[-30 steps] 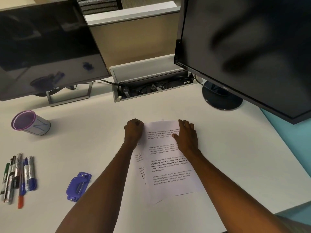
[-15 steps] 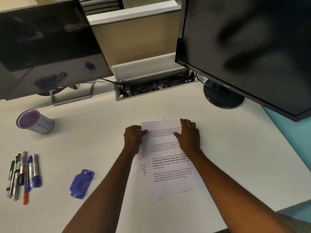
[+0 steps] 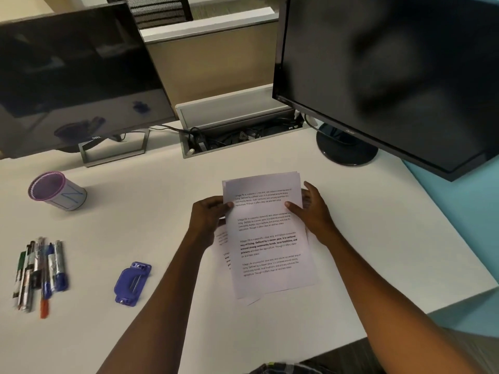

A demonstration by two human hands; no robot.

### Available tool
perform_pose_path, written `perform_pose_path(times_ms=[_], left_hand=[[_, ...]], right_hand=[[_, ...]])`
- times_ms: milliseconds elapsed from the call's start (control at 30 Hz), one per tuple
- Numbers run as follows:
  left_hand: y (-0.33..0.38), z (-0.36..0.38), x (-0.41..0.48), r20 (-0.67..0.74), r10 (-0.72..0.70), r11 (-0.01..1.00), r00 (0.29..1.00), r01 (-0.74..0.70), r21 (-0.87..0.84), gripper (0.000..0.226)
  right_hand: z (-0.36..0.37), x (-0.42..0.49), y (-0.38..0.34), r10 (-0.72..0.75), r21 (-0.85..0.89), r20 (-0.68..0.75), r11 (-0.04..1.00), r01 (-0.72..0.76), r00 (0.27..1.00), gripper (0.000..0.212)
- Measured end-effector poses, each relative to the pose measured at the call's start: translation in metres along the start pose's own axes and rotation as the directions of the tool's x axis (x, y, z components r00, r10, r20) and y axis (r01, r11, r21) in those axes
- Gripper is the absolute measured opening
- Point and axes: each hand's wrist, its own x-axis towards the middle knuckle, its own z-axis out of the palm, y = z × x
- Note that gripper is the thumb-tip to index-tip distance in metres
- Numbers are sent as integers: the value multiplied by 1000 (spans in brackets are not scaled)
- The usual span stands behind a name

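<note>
Both hands on the papers (image 3: 270, 238), mid-frame over the desk (image 3: 151, 211). Left hand (image 3: 208, 217) pinches the L edge, right hand (image 3: 314, 211) grips the R edge, thumb on top. Lower sheets poke out bottom-left, so I'd say ease the grip & tap the bottom edge down to square 'em. Count: 1 desk, 2 monitors (image 3: 391, 76), papers 3+ sheets (exact no. unclear), 1 cup (image 3: 58, 191), 1 blue punch (image 3: 132, 283), approx 6 pens (image 3: 40, 271), blurred.
</note>
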Motion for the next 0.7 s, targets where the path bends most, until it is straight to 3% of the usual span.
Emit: perform_pose_path(times_ms=[67,200,500,700], left_hand=[[7,-4,-6,45,34,999,998,-33,-26,9],[17,-9,-17,89,91,994,992,-86,-61,12],[28,-12,-50,245,192,981,950,-183,-62,27],[46,-9,-69,257,333,943,908,-325,-74,22]], right_hand=[[-7,-9,-1,23,142,96,989,-36,995,77],[-12,-30,-5,-21,254,246,966,-43,969,39],[-2,-71,-45,-84,351,68,935,55,994,25],[-2,-87,-68,-179,306,-39,935,182,983,14]])
